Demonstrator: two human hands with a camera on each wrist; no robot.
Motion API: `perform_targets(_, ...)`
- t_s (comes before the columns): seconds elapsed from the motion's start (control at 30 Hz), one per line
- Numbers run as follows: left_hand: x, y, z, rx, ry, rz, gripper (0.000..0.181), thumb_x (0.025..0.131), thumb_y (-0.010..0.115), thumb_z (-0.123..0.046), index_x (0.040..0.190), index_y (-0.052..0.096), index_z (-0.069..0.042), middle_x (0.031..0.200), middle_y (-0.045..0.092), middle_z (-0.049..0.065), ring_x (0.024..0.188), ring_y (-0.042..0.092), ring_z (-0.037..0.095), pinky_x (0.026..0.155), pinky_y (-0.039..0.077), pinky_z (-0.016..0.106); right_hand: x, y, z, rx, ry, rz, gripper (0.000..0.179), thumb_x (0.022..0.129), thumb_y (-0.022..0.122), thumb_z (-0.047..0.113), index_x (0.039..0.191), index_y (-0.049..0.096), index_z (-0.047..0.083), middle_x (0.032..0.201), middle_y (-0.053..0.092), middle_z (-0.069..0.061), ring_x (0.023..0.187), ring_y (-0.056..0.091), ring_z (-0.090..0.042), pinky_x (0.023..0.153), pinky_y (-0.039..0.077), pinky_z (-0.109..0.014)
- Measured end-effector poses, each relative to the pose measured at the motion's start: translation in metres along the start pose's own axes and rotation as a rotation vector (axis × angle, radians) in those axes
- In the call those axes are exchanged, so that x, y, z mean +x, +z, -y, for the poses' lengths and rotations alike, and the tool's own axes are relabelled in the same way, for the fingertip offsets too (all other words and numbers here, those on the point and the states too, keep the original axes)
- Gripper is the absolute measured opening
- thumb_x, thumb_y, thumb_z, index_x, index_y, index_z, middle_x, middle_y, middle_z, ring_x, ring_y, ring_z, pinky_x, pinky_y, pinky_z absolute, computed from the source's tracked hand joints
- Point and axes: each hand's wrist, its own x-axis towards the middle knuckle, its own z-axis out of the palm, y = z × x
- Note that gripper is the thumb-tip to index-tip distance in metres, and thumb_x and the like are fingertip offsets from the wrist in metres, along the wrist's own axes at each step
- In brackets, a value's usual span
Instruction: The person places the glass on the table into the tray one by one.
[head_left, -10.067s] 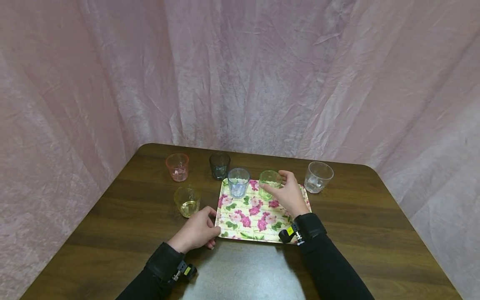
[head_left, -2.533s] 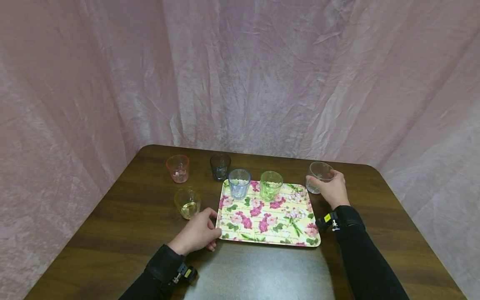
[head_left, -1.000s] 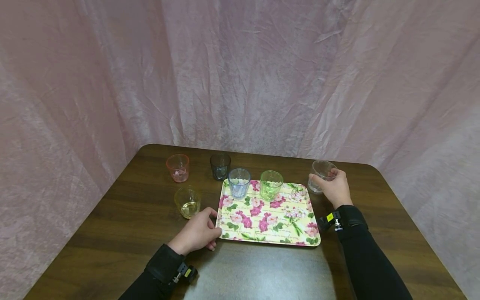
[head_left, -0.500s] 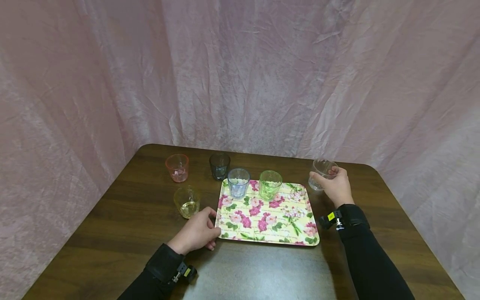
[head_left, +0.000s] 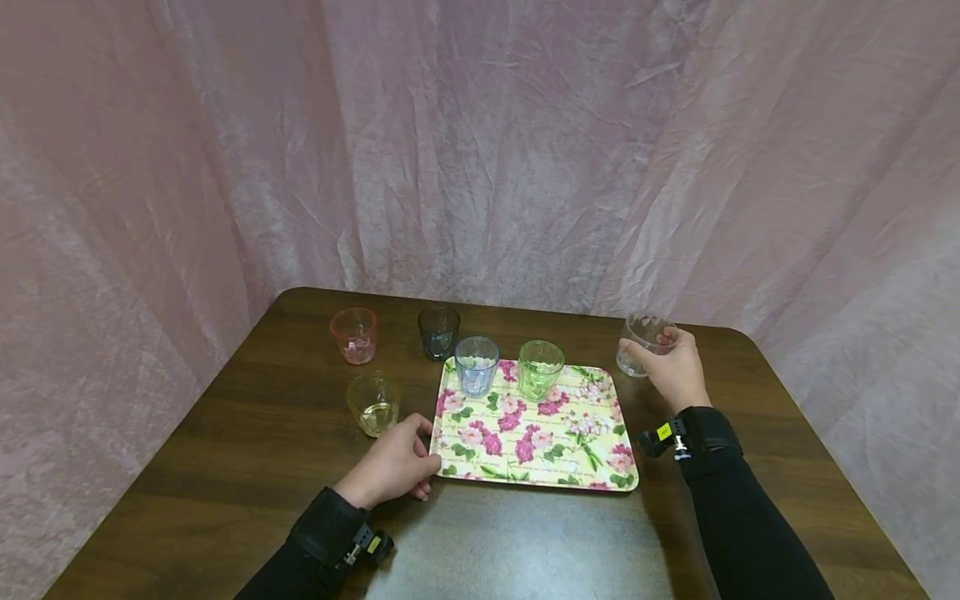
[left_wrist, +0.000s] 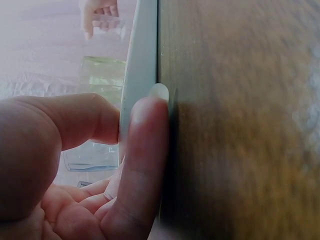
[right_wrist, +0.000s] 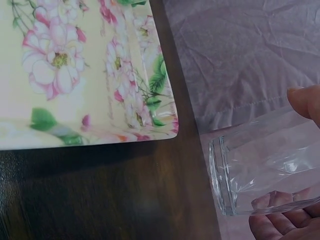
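Note:
In the head view my right hand (head_left: 677,372) grips a clear drinking glass (head_left: 632,364) off the right back corner of the floral tray (head_left: 495,462). The right wrist view has the clear glass (right_wrist: 265,165) lying between thumb and fingers, its thick base toward the tray. My left hand (head_left: 392,463) pinches the tray's left edge near its front corner; in the left wrist view the thumb and a finger (left_wrist: 145,150) are on either side of the rim. On the tray's back part stand a blue glass (head_left: 477,371) and a green glass (head_left: 540,375), both upright.
Left of the tray, a yellow glass (head_left: 373,408) stands close to my left hand. Farther back are a pink glass (head_left: 354,337) and a dark grey glass (head_left: 438,335), just behind the tray. A pink curtain (head_left: 480,150) hangs beyond the wooden table's (head_left: 262,417) back edge.
My right hand has gone from the green glass on the tray to the clear glass, and has since raised it slightly. My left hand stays at the tray's edge.

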Motion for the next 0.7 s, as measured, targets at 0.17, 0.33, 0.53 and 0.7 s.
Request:
perform_targets(0.17,0.000,0.000,-0.001,0.005,0.002,-0.001,0.045,0.091,0.070,0.003,0.135,0.057,0.005,0.079,0.064,0.013,0.053,0.066,0.020,0.049,0.062,0.036,-0.002,0.000,0.002,-0.006,-0.014,-0.002,0.115,0.098,0.074,0.063,0.173,0.012,0.001,0.170,0.034,-0.027,0.152,0.041,-0.044,0.123,0.045,-0.058)
perform_targets(0.33,-0.001,0.000,0.000,0.005,0.012,0.000,0.045,0.091,0.070,0.003,0.134,0.057,0.005,0.078,0.064,0.012,0.053,0.066,0.019,0.049,0.062,0.036,-0.004,0.001,0.005,-0.008,-0.021,-0.001,0.116,0.097,0.074,0.065,0.173,0.012,0.002,0.170,0.034,-0.026,0.153,0.041,-0.045,0.122,0.046,-0.058)
perform_targets(0.53,-0.001,0.000,0.001,-0.002,0.019,0.002,0.045,0.091,0.070,0.003,0.134,0.057,0.005,0.078,0.064,0.012,0.053,0.066,0.019,0.049,0.062,0.036,-0.005,0.002,0.008,-0.014,-0.030,0.002,0.118,0.096,0.074,0.067,0.174,0.012,0.002,0.170,0.036,-0.026,0.153,0.041,-0.045,0.122,0.046,-0.059)
perform_targets(0.7,-0.001,0.000,0.001,-0.006,0.017,0.004,0.044,0.092,0.069,0.003,0.134,0.056,0.006,0.078,0.064,0.013,0.053,0.066,0.019,0.049,0.062,0.036,-0.007,0.004,0.011,-0.013,-0.034,-0.001,0.118,0.096,0.075,0.066,0.173,0.014,0.002,0.170,0.037,-0.026,0.153,0.041,-0.045,0.123,0.045,-0.060)
